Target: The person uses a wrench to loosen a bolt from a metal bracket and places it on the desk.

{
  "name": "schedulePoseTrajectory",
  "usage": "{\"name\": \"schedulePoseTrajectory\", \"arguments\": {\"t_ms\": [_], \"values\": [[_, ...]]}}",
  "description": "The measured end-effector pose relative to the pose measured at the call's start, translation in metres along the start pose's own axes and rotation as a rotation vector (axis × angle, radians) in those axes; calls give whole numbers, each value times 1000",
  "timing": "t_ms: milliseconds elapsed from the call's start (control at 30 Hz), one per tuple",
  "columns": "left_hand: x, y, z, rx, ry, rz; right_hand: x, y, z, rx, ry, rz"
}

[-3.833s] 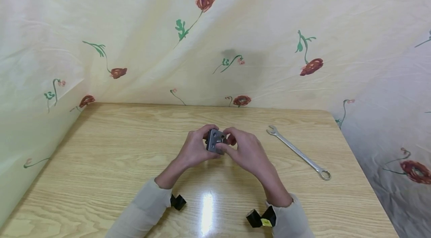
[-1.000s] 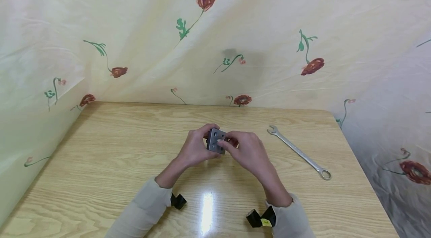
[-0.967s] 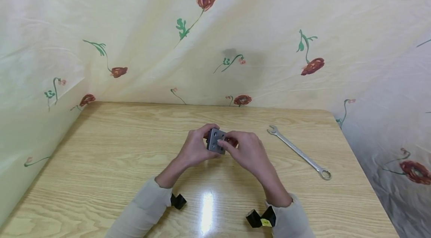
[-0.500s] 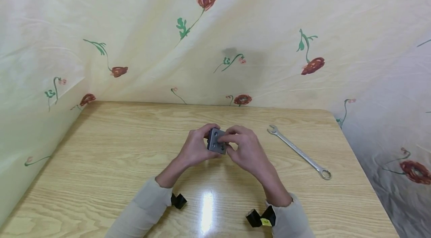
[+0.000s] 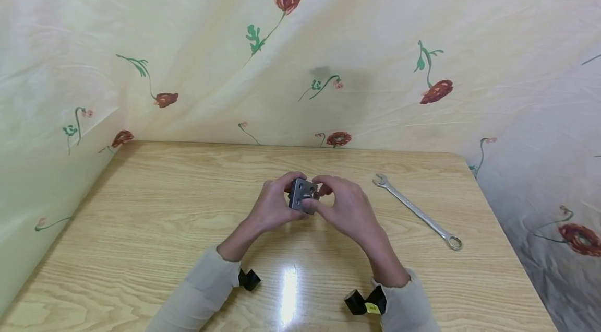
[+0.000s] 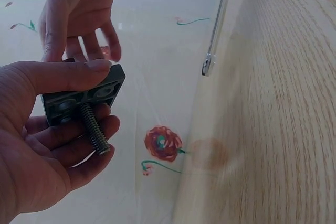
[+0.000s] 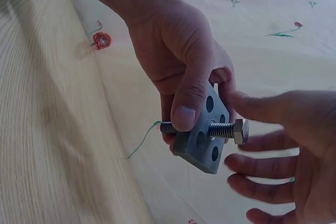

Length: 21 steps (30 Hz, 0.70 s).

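My left hand (image 5: 274,205) grips a grey metal plate (image 7: 197,142) by its edges, thumb on one side and fingers on the other, above the table. Several round holes pierce the plate. Through its middle runs a hex bolt (image 7: 223,130); its head stands off the plate's face on the right hand's side. Out of the opposite side, in the left wrist view, sticks the threaded end (image 6: 94,129). Around the bolt head my right hand (image 5: 345,206) has its thumb and fingers spread, and the head shows in the gap between them.
A combination wrench (image 5: 415,212) lies to the right of the hands on the wood-grain table (image 5: 164,206). Flowered cloth (image 5: 211,60) hangs behind the table and at both sides.
The right thumb and fingers have shifted about the bolt head: half a second ago the index finger reached across the plate; now they are spread apart. The left hand and plate stay nearly still.
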<state>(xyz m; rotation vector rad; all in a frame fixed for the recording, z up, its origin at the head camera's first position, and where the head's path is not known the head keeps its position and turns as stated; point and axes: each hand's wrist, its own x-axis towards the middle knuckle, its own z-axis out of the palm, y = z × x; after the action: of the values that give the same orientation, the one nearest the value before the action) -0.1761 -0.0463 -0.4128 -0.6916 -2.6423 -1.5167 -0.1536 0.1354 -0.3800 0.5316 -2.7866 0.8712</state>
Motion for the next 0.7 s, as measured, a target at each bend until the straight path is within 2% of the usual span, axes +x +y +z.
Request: {"name": "schedulePoseTrajectory", "arguments": {"t_ms": [100, 267, 700], "values": [[0, 0, 0, 3, -2, -3, 0, -1, 0, 1, -25, 37], [0, 1, 0, 15, -7, 5, 0, -2, 0, 13, -25, 19], [-1, 0, -1, 9, -6, 18, 0, -1, 2, 2, 81, -222]]}}
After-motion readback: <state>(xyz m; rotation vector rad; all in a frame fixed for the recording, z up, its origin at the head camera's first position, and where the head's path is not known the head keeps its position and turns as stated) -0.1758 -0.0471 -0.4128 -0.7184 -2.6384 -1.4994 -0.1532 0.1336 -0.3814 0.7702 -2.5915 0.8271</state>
